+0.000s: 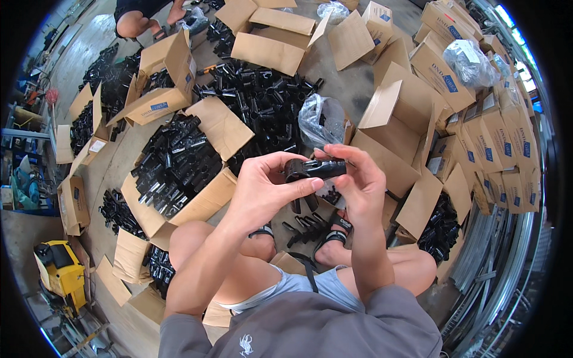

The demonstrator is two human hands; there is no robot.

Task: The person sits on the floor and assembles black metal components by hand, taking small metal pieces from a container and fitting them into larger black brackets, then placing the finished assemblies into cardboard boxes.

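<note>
In front of my chest I hold a glossy black tubular fitting (319, 169) level between both hands. Its wider, ring-like end lies in my left hand (262, 185), with the thumb along its near side and the fingers behind. My right hand (363, 179) has its fingers and thumb curled round the narrower end; part of that grip is hidden. Beneath my hands, several similar black fittings (307, 230) stand and lie on the floor between my feet. A clear plastic bag (321, 119) lies just beyond my hands.
An open carton (206, 200) full of black fittings stands at left, beside a large loose pile (256, 98). At right are an open carton (397, 134) and stacked cartons (498, 140). Metal profiles (492, 268) lie right; a yellow machine (62, 274) stands left. Another person's leg (134, 25) shows far left.
</note>
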